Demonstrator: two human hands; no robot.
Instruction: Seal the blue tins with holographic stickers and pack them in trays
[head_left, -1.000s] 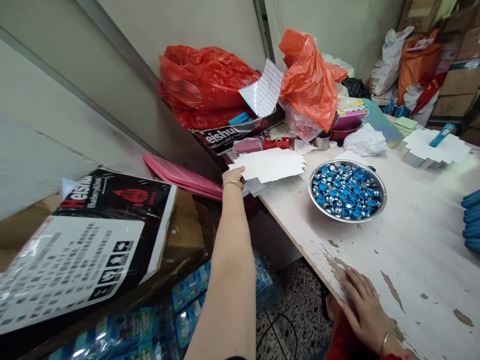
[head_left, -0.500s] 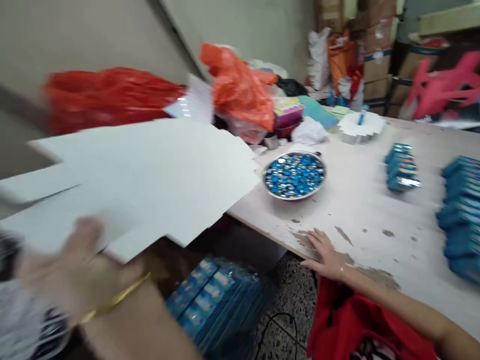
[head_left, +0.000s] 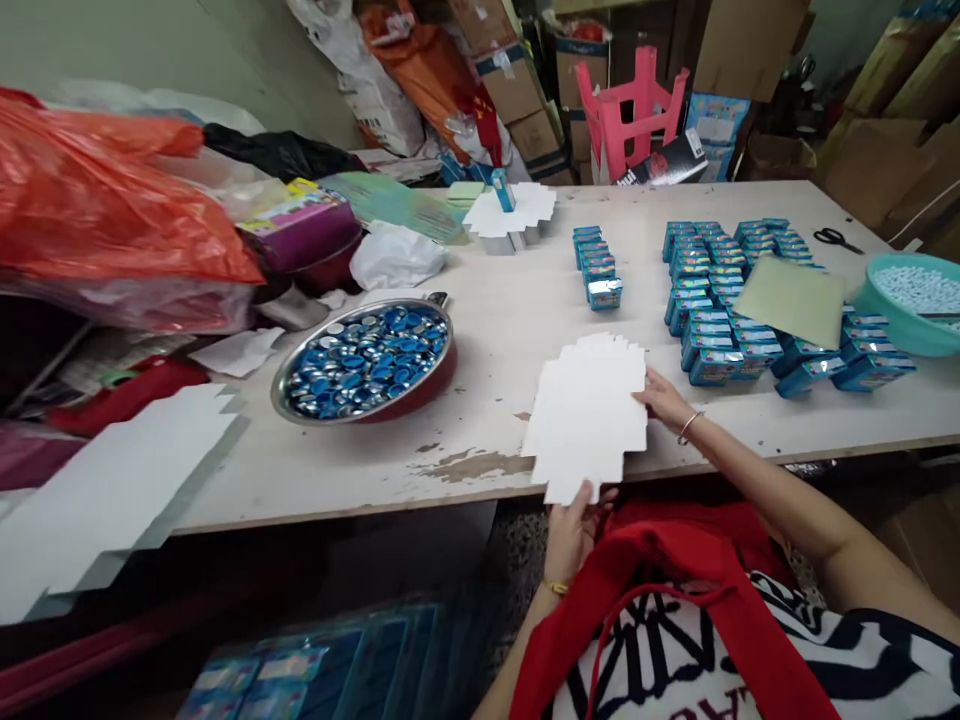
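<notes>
A stack of white cardboard cut-outs point(head_left: 585, 410) with notched edges rests at the table's front edge. My left hand point(head_left: 571, 535), a gold bracelet at its wrist, grips the near edge, thumb on top and some fingers hidden underneath. On the right side, my right hand point(head_left: 664, 400) has its fingers closed around the edge. To the left stands a pan point(head_left: 442, 385) full of blue and silver round pieces. Another pile of white cut-outs point(head_left: 127, 490) lies at the far left.
Rows of small blue boxes point(head_left: 709, 320) stand at right, a pale green sheet point(head_left: 795, 300) across some. A teal bowl point(head_left: 877, 320) of white pieces and scissors point(head_left: 836, 239) lie beyond. Farther back are a short box row point(head_left: 592, 262) and a notched white stack point(head_left: 517, 215).
My view has turned right. My left hand has come from the large pile at left to the white cut-outs before me. My right hand has left the table edge and grips them too.
</notes>
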